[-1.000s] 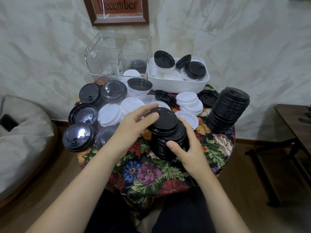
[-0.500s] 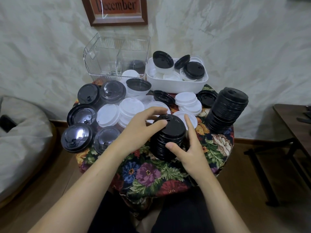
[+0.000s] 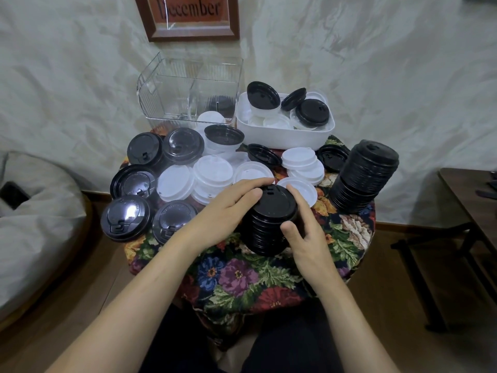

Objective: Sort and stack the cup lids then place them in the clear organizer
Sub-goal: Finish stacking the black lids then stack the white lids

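Short stack: a short stack of black lids (image 3: 269,235) stands upright on the floral cloth (image 3: 242,278), at the near middle of the table.
Left hand: the left hand (image 3: 226,214) grasps the top of this stack from the left. Its fingers (image 3: 252,183) curve round the far rim of the top lid, and the thumb lies against the near-left rim.
Right hand: the right hand (image 3: 309,238) grasps the stack from the right. The forefinger runs up the side to the top rim, and the thumb presses the front of the stack partway down.
Stack and grip: the stack sits between the two hands, held on both sides, with its base on the cloth.
Clear organizer: the clear organizer (image 3: 166,84) stands at the back left by the wall and has a divider down the middle. A low pile of black lids (image 3: 219,103) shows through its ribbed wall in the right compartment. It is unclear whether a white lid (image 3: 211,118) at its front wall lies inside or just before it.
White bin: the white bin (image 3: 285,137), just right of the organizer, holds mixed black and white lids, some of them tilted.
Tall stack: a tall stack of black lids (image 3: 365,176) leans at the table's right edge, well apart from the hands.
Loose lids: white lids (image 3: 215,170) lie beyond the hands, and large dark lids (image 3: 129,216) lie to the left.
Wall: a framed sign (image 3: 192,14) reads "December".
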Motion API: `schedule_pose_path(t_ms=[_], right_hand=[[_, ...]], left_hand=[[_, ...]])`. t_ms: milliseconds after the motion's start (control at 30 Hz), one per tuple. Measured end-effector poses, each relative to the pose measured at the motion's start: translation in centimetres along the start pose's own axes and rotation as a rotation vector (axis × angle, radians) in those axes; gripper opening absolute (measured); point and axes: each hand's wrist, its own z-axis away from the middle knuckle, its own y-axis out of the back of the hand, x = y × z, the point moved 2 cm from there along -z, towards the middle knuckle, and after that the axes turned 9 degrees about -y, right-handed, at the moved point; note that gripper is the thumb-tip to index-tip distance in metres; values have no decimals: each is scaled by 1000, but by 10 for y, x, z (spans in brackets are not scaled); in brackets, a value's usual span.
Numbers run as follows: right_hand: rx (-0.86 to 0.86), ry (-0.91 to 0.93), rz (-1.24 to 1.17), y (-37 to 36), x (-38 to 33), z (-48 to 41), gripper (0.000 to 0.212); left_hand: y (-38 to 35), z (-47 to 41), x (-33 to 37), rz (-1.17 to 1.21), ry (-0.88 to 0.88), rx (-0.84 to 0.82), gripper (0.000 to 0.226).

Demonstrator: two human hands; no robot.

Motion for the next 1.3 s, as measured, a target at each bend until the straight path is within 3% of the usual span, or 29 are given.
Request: schedule_pose_path(t_ms=[167,467,800,1300], right_hand=[[20,-3,-5,-2,-2,0,68],[-23,12,-7,1,-5,0,57],[-78,-11,-12,7,-2,1,64],[-48,19,-3,3,1,3,69]], left_hand=[[-7,8,-2,37,3,-13,57],[-12,15,-12,51,20,46,60],[-15,18,-13,42,29,39,73],[-19,19,-23,116,15,11,62]])
